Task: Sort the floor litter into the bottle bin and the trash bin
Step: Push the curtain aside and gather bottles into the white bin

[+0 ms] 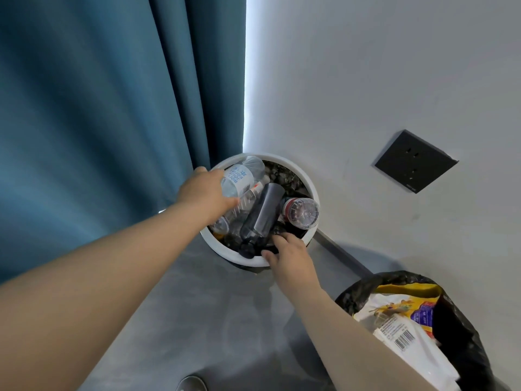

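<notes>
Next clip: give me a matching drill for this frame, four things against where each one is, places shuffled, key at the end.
Things
1. clear plastic water bottle with a blue-lettered label
2. dark smoky plastic bottle
3. yellow and white printed wrapper
4. black square socket plate

Places
A. on the pale wall
B. inside the black-bagged bin
C. gripped by the left hand
D. lying in the round white bin

Pairs: 1-C, 2-D, 3-B, 4-A

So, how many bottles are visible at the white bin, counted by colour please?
Clear: 2, the blue-labelled bottle and the second clear bottle under it
Dark grey bottle: 1
Red-labelled bottle: 1
Total: 4 visible; others may be hidden.
</notes>
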Available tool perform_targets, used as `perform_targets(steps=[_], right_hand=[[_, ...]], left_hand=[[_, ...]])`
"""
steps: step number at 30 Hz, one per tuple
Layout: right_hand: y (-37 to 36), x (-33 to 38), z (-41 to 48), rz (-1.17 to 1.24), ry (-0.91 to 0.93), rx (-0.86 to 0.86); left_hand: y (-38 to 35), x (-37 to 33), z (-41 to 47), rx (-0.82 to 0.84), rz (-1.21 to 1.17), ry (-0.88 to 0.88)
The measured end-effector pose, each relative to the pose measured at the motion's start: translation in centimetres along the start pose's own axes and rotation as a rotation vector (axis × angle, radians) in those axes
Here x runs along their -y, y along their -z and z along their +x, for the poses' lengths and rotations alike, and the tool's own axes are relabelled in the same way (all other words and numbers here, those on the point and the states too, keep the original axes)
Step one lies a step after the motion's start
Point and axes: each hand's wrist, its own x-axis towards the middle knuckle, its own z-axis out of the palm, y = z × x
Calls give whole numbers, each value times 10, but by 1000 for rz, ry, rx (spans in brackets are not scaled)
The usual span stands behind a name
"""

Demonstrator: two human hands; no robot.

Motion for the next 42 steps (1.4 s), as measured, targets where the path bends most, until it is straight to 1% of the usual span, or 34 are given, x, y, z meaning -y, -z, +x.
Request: perform_targets(steps=[10,13,16,18,21,26,30,32,34,37,40,42], right_hand=[[-5,-7,3,17,-13,-5],[-6,-7,7,11,-21,8],[-7,-8,6,11,-23,4],[-8,-7,6,16,-25,1],[-8,-5,6,29,-24,18],[-7,-2,4,-19,-15,10],[-1,-1,4,-143,90,103],[-1,-2,5,-127,59,87],[-2,0,5,-79,-9,53],[-3,0,7,-101,-9,80],[-3,2,8,-55,-62,58],[-2,5,8,-81,-74,45]], left_hand=[[-32,7,15,23,61,54],[-32,9,15,76,58,28],[-27,17,15,104,83,-44],[-25,22,15,67,94,-95],[-23,24,15,5,86,-104],[-24,24,17,23,53,-86],[-28,30,17,54,17,-65],[-29,35,16,105,-5,-47],[-27,39,15,139,6,-65],[-18,41,8,94,37,-118],[-11,41,-9,14,42,-158],[-9,40,-21,-12,68,-195]])
